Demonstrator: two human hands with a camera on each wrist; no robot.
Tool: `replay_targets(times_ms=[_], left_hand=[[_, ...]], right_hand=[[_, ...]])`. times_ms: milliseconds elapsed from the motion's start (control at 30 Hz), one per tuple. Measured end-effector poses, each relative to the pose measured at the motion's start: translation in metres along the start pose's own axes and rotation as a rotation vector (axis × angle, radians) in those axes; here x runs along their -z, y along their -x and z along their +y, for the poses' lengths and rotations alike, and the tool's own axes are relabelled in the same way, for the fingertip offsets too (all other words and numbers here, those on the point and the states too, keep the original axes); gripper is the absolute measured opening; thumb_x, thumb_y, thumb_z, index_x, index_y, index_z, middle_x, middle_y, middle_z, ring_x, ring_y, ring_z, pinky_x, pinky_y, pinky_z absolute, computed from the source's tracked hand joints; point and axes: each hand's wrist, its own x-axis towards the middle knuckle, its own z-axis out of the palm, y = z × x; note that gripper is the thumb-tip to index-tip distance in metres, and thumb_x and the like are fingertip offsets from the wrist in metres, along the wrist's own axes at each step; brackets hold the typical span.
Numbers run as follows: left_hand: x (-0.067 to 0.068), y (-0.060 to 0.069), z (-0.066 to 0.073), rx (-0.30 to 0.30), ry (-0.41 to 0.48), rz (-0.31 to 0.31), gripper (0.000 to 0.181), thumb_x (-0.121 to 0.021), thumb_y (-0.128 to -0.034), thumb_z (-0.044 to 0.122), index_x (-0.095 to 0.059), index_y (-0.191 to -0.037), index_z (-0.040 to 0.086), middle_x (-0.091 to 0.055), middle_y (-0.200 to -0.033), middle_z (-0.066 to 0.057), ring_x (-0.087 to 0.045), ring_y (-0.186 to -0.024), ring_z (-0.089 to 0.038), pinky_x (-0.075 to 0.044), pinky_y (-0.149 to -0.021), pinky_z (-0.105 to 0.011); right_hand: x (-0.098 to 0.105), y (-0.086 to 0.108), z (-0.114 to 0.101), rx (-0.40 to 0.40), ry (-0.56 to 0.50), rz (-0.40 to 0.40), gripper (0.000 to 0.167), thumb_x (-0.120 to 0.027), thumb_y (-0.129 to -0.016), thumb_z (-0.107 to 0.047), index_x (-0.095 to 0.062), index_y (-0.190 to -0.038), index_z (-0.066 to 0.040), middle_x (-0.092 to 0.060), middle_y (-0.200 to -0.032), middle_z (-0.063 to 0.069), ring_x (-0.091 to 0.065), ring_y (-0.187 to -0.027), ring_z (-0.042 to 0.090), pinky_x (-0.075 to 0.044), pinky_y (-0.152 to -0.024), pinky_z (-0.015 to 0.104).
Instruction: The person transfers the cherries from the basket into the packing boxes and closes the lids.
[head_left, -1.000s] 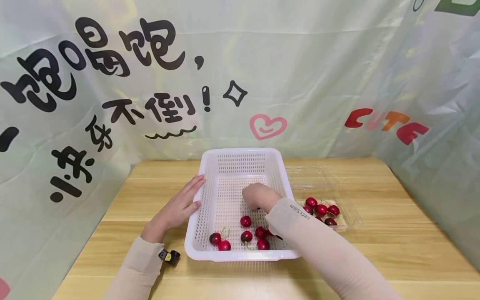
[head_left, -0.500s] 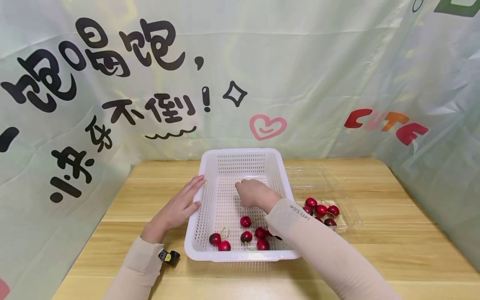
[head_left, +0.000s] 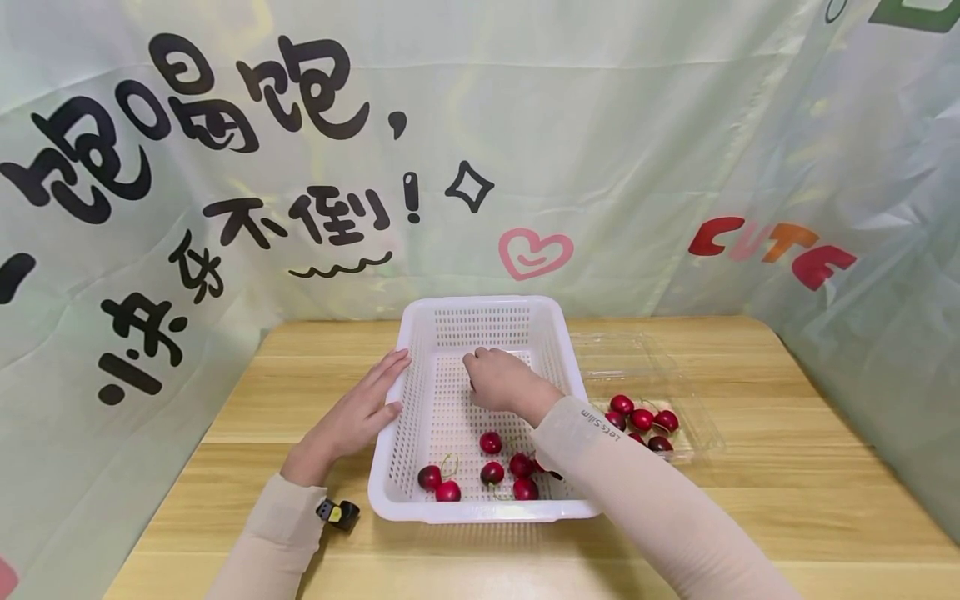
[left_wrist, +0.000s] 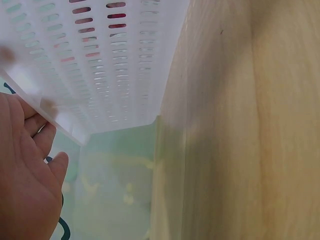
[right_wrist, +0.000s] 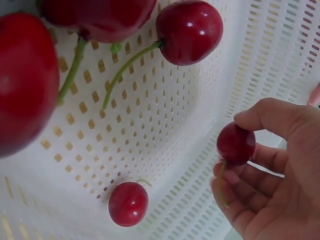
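In the right wrist view, my right hand (right_wrist: 280, 170) pinches a dark red cherry (right_wrist: 236, 144) with a green stem between thumb and fingers. It is inside the white perforated basket (head_left: 386, 467), over the basket's middle in the head view, where the hand mostly hides the fruit. Several loose cherries (head_left: 492, 473) lie at the near end of that basket. One more cherry (right_wrist: 128, 203) sits apart near a wall in the right wrist view. My left hand (head_left: 356, 414) rests with fairly straight fingers against the basket's left rim.
Right of the basket, a clear plastic box (head_left: 701, 425) with its lid raised holds several more cherries (head_left: 642, 419); my right sleeve partly covers it. A small black device (head_left: 343, 514) is by the left wrist. A printed cloth (head_left: 637, 150) hangs behind the wooden table (head_left: 810, 467).
My right hand has shifted left and slightly away from me within the basket, gripping the cherry. The left hand, the basket and the loose cherries stay as they were.
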Motion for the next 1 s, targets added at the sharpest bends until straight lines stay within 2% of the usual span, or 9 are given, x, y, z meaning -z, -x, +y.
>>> replay_targets(times_ms=[200,367,567,833,1000], left_hand=[[0.000,0.001,0.000,0.000,0.000,0.001,0.062,-0.049,-0.0969,0.020,-0.029,-0.152,0.001,-0.021,-0.160,-0.012,-0.018,-0.147,-0.031,-0.023,-0.113,-0.055],[0.000,0.001,0.000,-0.002,-0.002,0.000,0.062,-0.049,-0.0969,0.020,-0.029,-0.152,0.001,-0.021,-0.160,-0.013,-0.018,-0.147,-0.031,-0.024,-0.113,-0.055],[0.000,0.001,0.000,-0.006,0.001,0.001,0.061,-0.049,-0.0976,0.021,-0.029,-0.152,0.002,-0.021,-0.160,-0.013,-0.018,-0.146,-0.032,-0.024,-0.113,-0.056],[0.000,0.000,-0.001,-0.009,0.017,0.005,0.061,-0.049,-0.0981,0.022,-0.029,-0.153,0.002,-0.020,-0.161,-0.012,-0.018,-0.147,-0.032,-0.023,-0.113,-0.056],[-0.001,0.000,-0.001,-0.017,0.018,0.005,0.061,-0.049,-0.0993,0.023,-0.029,-0.153,0.002,-0.020,-0.161,-0.012,-0.017,-0.147,-0.032,-0.022,-0.113,-0.056]], right_hand=[[0.003,0.001,-0.001,0.044,0.010,0.080,0.021,-0.061,-0.091,-0.014,-0.060,-0.109,-0.003,-0.057,-0.091,0.007,-0.059,-0.080,0.021,-0.052,-0.073,0.036],[0.005,0.002,-0.002,0.043,0.003,0.108,0.025,-0.065,-0.089,-0.014,-0.060,-0.111,-0.003,-0.056,-0.094,0.006,-0.058,-0.081,0.020,-0.052,-0.076,0.035],[0.008,0.002,-0.002,0.043,-0.030,0.135,0.025,-0.065,-0.088,-0.015,-0.059,-0.110,-0.005,-0.054,-0.091,0.004,-0.053,-0.077,0.017,-0.050,-0.071,0.031],[0.019,0.006,0.001,0.108,-0.042,0.243,0.016,-0.063,-0.084,-0.011,-0.055,-0.098,-0.008,-0.049,-0.085,0.002,-0.048,-0.071,0.017,-0.045,-0.065,0.029],[0.028,0.011,0.002,0.120,-0.054,0.250,0.015,-0.064,-0.084,-0.011,-0.053,-0.094,-0.009,-0.047,-0.084,0.001,-0.047,-0.070,0.017,-0.044,-0.064,0.029]])
